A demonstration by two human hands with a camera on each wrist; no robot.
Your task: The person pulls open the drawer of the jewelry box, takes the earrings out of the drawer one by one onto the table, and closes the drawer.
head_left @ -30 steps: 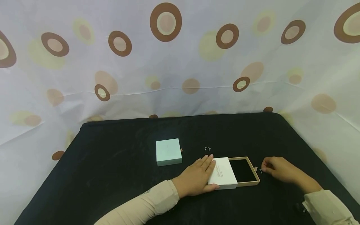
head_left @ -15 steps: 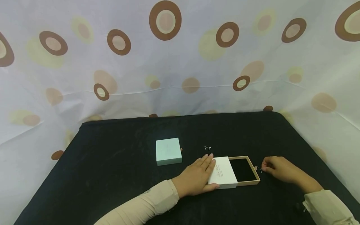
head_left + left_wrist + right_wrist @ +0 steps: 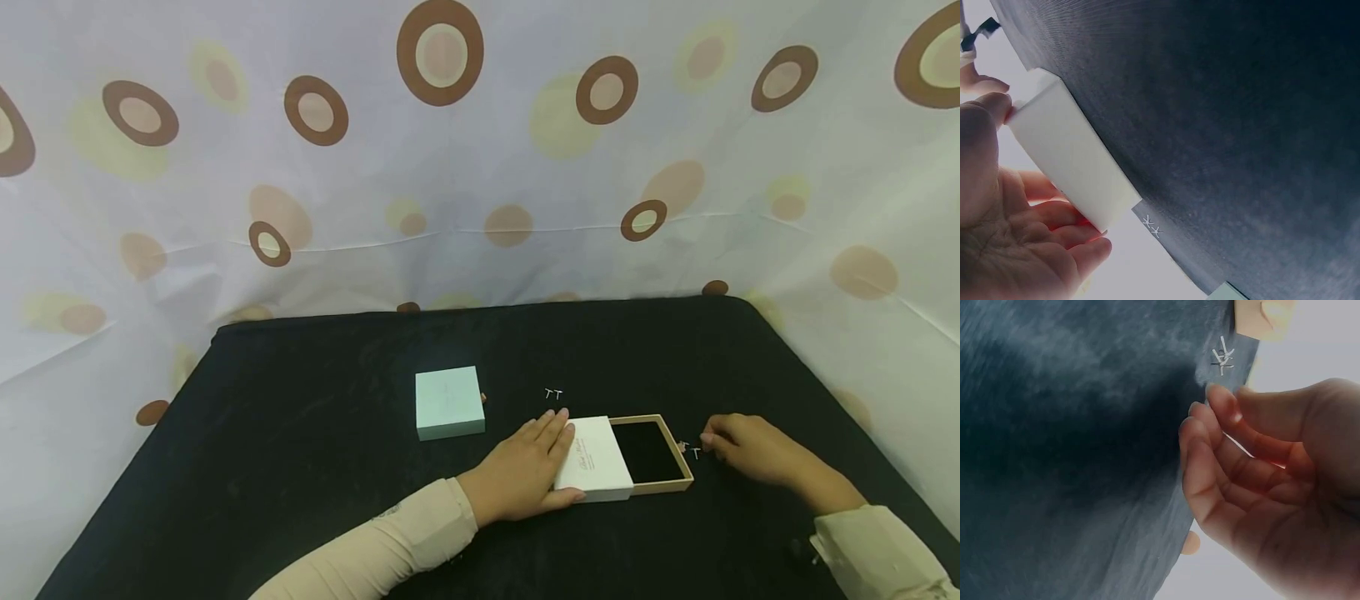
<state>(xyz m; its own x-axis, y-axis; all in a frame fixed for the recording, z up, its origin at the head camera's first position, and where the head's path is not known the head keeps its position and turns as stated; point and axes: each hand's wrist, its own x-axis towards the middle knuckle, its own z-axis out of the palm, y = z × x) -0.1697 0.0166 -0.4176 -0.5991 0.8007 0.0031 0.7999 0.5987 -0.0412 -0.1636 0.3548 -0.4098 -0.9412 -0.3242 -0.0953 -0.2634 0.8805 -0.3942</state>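
Note:
A white slide-out box (image 3: 592,458) lies on the black cloth. Its tan drawer (image 3: 660,487) sticks out to the right, with a black lining (image 3: 643,454) and no item visible on it. My left hand (image 3: 517,475) holds the box's left end, fingers at the far corner and thumb along the near side. Just right of the drawer are two small silvery T-shaped pieces, resembling stud earrings (image 3: 1223,357). My right hand (image 3: 753,450) hovers or rests right beside them, fingers loosely bent, thumb near the index fingertip. Nothing shows between its fingertips.
Another similar silvery pair (image 3: 553,393) lies behind the white box. A mint-green box (image 3: 450,404) sits farther left with a small tab on its right side. A patterned curtain (image 3: 510,150) hangs behind the black-covered table (image 3: 300,433).
My right hand has shifted slightly right, away from the small pieces by the drawer, exposing more of them. The left hand and white box have stayed put.

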